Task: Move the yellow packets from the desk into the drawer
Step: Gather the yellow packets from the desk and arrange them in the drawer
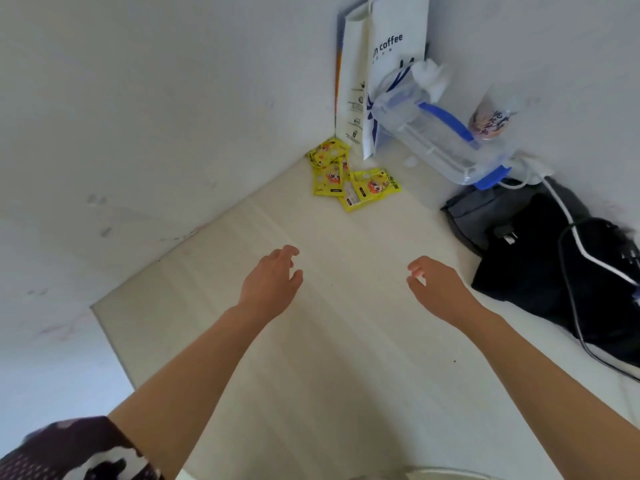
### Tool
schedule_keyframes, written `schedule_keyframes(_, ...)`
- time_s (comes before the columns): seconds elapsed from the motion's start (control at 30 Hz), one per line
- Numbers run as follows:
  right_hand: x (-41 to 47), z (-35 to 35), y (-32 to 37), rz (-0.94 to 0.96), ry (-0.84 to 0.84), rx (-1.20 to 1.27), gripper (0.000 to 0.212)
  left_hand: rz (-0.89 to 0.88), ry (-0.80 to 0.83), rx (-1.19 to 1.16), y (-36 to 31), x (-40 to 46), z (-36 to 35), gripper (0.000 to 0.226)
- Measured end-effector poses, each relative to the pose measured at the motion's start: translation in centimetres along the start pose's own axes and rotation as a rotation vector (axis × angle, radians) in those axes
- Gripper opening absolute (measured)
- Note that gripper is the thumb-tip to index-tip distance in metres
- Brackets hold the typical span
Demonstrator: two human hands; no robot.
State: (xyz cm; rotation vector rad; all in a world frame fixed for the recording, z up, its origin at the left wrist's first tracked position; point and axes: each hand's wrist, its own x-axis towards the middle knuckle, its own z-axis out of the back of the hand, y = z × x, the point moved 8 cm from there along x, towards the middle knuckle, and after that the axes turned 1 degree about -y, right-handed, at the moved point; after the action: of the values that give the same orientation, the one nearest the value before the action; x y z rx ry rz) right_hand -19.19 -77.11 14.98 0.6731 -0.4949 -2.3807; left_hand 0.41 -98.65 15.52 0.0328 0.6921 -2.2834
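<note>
Reaching over the desk, both hands empty with fingers loosely curled; yellow packets lie heaped in the far corner, about twelve o'clock, well apart, left hand slightly nearer than right hand.

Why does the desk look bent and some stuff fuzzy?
Head view: the wide lens curves the desk edge; soft daylight, hardly any shadows; the yellow packets look fairly sharp, while the bottle and the black bag near the right edge smear.
</note>
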Motion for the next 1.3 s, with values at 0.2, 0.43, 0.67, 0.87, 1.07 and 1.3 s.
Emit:
schedule_keyframes(0.2,5.9,2.0,0.8,0.032,0.054,-0.077,0.027,0.082,0.022,-0.02,-0.2,6.3,-0.3,0.035)
schedule_keyframes(0.43,14.1,1.8,2.5,0.121,0.12,-0.181,0.035,0.099,0.031,0.049,-1.4,14.1,-0.8,0.041)
schedule_keyframes(0.67,22.6,1.7,6.2,0.223,0.079,-0.312,0.047,0.093,0.0,-0.014,-3.8,20.3,-2.3,0.043)
schedule_keyframes(0.87,27.5,-0.1,7.6,0.234,0.2,-0.38,0.066,0.003,0.017,0.074,-6.0,23.8,-4.9,0.063)
schedule_keyframes(1.07,27.4,-1.0,5.7,0.217,0.219,-0.377,0.07,-0.073,0.082,0.24,-4.2,22.6,-6.9,0.066)
schedule_keyframes(1.3,24.2,-0.9,4.0,0.189,0.156,-0.367,0.068,-0.071,-0.069,0.165,-1.5,18.0,-5.4,0.046)
